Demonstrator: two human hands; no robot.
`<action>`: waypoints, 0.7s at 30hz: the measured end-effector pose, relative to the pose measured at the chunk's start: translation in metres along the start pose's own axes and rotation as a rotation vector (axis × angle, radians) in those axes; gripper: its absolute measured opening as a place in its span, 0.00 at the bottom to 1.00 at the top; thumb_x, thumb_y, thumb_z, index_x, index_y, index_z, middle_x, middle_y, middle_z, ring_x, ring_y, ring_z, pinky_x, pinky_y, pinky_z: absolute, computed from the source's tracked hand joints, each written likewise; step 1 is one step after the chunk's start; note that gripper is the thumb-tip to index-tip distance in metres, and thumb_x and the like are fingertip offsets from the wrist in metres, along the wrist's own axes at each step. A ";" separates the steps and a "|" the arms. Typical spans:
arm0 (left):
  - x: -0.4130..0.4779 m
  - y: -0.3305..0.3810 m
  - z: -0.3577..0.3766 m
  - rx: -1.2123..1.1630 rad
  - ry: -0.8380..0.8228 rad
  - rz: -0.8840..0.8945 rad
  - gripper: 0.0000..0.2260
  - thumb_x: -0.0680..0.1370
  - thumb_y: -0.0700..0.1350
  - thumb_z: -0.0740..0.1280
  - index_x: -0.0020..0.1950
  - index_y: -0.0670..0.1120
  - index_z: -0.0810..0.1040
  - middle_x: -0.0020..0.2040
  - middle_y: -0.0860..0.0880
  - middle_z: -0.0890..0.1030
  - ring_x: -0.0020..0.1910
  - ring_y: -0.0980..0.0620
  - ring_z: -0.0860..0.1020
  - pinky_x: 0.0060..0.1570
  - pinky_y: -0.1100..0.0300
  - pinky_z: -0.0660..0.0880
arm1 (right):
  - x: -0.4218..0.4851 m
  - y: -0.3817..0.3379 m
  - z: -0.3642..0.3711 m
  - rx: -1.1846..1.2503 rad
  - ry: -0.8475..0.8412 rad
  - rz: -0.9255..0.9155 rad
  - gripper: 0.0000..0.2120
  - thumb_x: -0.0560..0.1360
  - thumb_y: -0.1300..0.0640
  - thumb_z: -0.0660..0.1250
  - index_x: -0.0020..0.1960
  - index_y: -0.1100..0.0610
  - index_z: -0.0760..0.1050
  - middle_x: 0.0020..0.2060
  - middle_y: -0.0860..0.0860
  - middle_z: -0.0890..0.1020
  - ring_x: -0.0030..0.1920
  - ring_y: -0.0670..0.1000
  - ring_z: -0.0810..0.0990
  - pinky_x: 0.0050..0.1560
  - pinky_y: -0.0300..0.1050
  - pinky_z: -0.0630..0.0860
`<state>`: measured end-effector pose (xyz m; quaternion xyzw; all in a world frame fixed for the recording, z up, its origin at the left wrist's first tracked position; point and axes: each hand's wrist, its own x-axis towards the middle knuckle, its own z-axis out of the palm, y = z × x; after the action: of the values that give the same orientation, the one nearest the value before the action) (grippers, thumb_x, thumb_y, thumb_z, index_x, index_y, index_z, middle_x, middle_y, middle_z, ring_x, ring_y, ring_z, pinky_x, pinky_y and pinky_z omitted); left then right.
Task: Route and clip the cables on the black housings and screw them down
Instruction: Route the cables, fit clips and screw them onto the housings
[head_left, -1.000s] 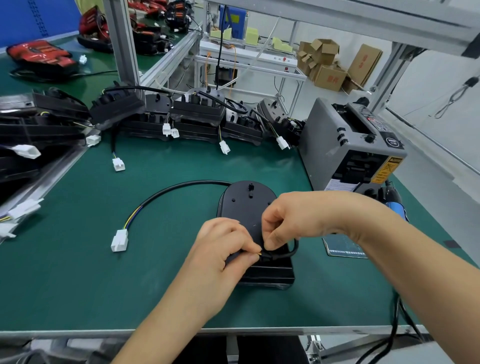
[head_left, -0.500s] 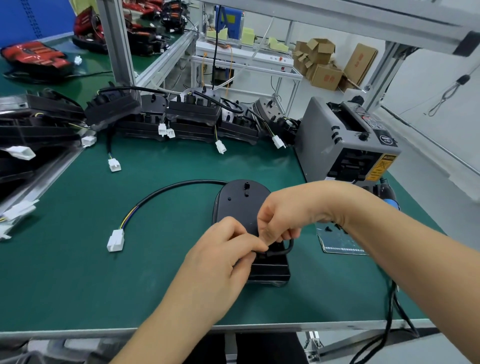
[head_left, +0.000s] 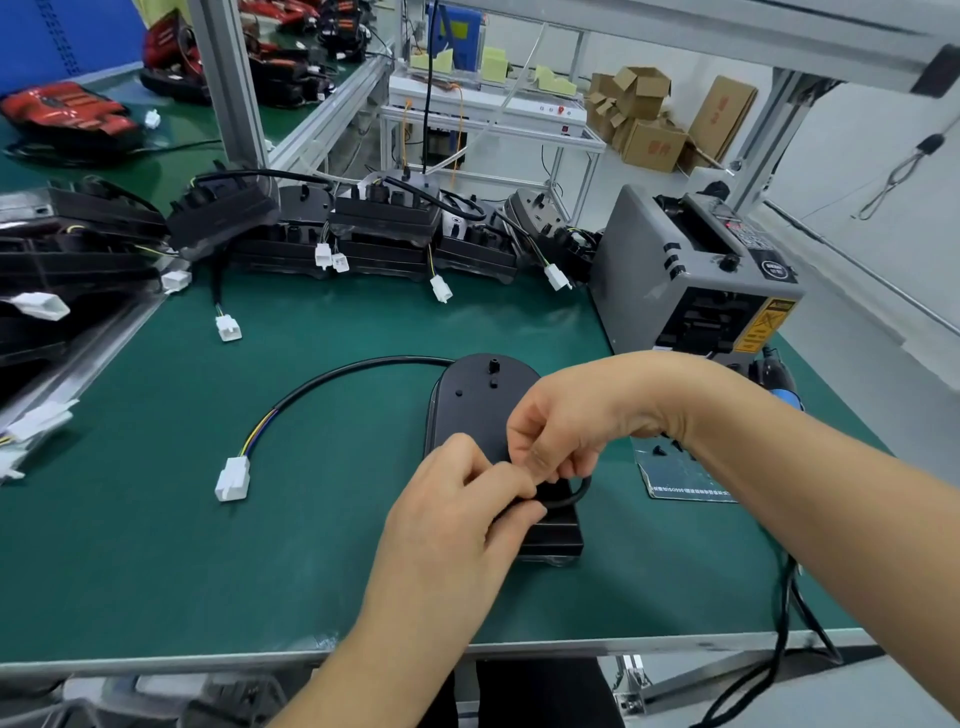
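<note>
Both left hand (head_left: 457, 519) and right hand (head_left: 561, 431) pinch cable (head_left: 577, 493); yellow label (head_left: 763, 325) illegible.

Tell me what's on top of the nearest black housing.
The left hand and right hand, pinching a black cable loop over the black housing. Whatever lies beneath them is hidden.

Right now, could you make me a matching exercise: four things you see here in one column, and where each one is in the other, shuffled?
Things:
1 black cable
2 its white connector
3 grey tape dispenser
4 cardboard boxes

Places:
A stacked in the far background
B right rear of the green mat
C pinched by left hand and right hand over the black housing
D lying on the mat, left of the housing

Pairs: 1-C, 2-D, 3-B, 4-A
</note>
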<state>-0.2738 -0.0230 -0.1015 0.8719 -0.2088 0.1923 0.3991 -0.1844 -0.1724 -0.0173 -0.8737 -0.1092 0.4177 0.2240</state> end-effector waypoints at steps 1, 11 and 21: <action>-0.001 0.000 0.000 0.020 0.005 0.036 0.03 0.72 0.48 0.70 0.41 0.50 0.80 0.38 0.55 0.69 0.38 0.56 0.71 0.32 0.66 0.67 | 0.000 0.001 0.000 0.011 -0.002 -0.001 0.06 0.74 0.57 0.71 0.39 0.53 0.76 0.32 0.47 0.78 0.30 0.41 0.75 0.32 0.32 0.74; -0.003 -0.006 -0.001 0.103 0.031 0.184 0.11 0.76 0.48 0.62 0.41 0.44 0.81 0.37 0.48 0.74 0.40 0.46 0.78 0.29 0.52 0.75 | -0.002 0.010 0.004 0.137 0.021 -0.037 0.05 0.75 0.58 0.70 0.40 0.55 0.78 0.30 0.47 0.80 0.33 0.45 0.79 0.36 0.35 0.77; -0.006 -0.011 0.003 0.122 0.043 0.202 0.08 0.75 0.46 0.63 0.43 0.44 0.79 0.39 0.49 0.74 0.41 0.46 0.78 0.29 0.52 0.75 | -0.001 0.009 0.003 0.113 0.012 -0.055 0.05 0.74 0.59 0.70 0.41 0.55 0.76 0.32 0.47 0.80 0.31 0.43 0.78 0.36 0.35 0.77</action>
<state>-0.2726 -0.0177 -0.1127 0.8648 -0.2750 0.2625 0.3280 -0.1875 -0.1793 -0.0223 -0.8588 -0.1080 0.4119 0.2849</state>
